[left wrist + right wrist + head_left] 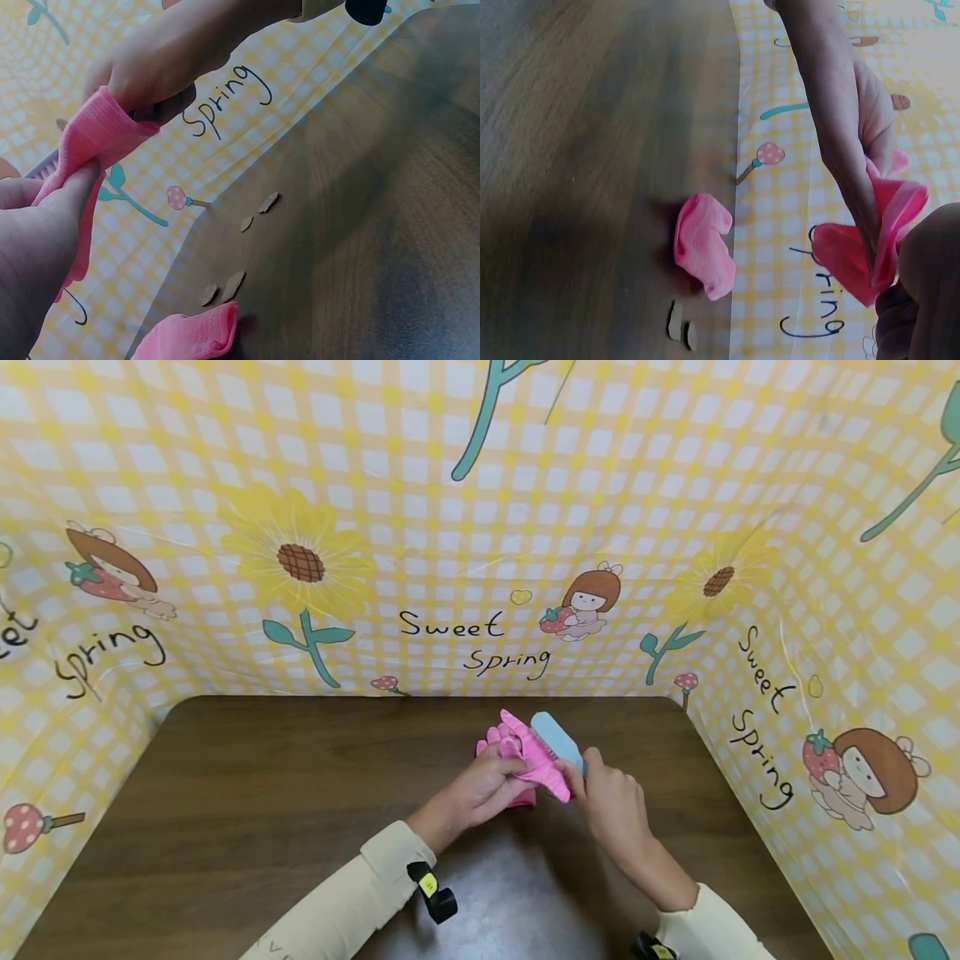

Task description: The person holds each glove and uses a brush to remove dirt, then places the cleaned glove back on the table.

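My left hand (480, 789) grips a pink knit glove (542, 762) above the table, its thumb pressed on the fabric. In my right hand (618, 810) is a light blue brush (557, 739), gripped by its handle. The bristle side faces the held glove and lies against or very near it. In the left wrist view, the brush bristles (46, 169) show behind the glove's edge; the right fingers are partly hidden there by the cuff. A second pink glove (705, 244) lies on the table below the hands.
Several small brown flakes (268, 202) lie scattered on the dark wooden table (300, 777). A yellow checked sheet (442, 543) with printed flowers and words rises around the table's back and sides.
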Motion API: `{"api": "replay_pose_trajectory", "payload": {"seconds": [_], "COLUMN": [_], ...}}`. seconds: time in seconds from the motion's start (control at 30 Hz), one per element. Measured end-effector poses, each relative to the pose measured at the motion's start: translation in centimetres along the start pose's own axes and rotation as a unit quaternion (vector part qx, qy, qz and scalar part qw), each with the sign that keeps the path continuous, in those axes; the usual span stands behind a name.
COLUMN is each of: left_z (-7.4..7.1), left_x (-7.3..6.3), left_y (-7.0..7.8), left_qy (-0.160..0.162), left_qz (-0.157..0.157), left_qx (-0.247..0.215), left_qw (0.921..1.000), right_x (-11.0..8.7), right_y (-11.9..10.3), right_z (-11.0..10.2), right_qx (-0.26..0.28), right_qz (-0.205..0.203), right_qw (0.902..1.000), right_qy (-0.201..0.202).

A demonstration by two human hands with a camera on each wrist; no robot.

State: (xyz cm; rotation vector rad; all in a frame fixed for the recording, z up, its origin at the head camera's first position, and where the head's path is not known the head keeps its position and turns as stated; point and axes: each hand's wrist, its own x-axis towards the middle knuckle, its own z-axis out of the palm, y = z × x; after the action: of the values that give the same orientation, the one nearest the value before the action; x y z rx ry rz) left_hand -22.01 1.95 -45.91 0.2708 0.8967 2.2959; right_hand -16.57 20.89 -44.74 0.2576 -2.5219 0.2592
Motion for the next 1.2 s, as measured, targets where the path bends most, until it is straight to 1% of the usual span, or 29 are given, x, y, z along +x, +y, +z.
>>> {"api": "replay_pose_trajectory", "payload": {"seconds": [0.17, 0.4, 0.57, 0.77, 0.9, 1.0, 1.07, 1.13, 1.2], "left_z": [0.0, 0.0, -0.1, 0.0, 0.0, -0.1, -0.2, -0.4, -0.5], "left_x": [0.1, 0.2, 0.2, 0.1, 0.1, 0.1, 0.0, -0.2, -0.2], "left_y": [-0.2, -0.3, -0.3, -0.4, -0.5, -0.5, -0.4, -0.2, -0.1], "left_qy": [0.013, -0.003, -0.004, 0.009, 0.008, 0.009, 0.017, 0.024, 0.025], "left_qz": [-0.004, 0.003, 0.003, -0.003, -0.001, -0.001, -0.002, -0.003, -0.001], "left_qx": [-0.002, 0.002, -0.001, 0.004, 0.003, 0.004, 0.006, 0.005, 0.006], "left_qw": [0.9999, 1.0, 1.0, 0.9999, 1.0, 0.9999, 0.9998, 0.9997, 0.9997], "right_x": [0.1, 0.2, 0.3, 0.2, 0.2, 0.4, 0.5, 0.5, 0.4], "right_y": [0.6, 1.1, 1.4, 1.8, 2.1, 2.5, 2.7, 2.5, 2.0], "right_z": [0.3, 0.4, 0.5, 0.6, 0.7, 0.6, 0.4, 0.2, -0.1], "right_qx": [-0.006, -0.008, -0.011, -0.013, -0.005, 0.004, 0.01, 0.021, 0.036], "right_qz": [0.005, 0.026, 0.027, 0.031, 0.037, 0.049, 0.06, 0.065, 0.056], "right_qw": [1.0, 0.9995, 0.9996, 0.9994, 0.9993, 0.9988, 0.9981, 0.9976, 0.9976], "right_qy": [0.001, -0.015, -0.008, -0.001, -0.003, -0.006, -0.008, -0.013, -0.017]}}
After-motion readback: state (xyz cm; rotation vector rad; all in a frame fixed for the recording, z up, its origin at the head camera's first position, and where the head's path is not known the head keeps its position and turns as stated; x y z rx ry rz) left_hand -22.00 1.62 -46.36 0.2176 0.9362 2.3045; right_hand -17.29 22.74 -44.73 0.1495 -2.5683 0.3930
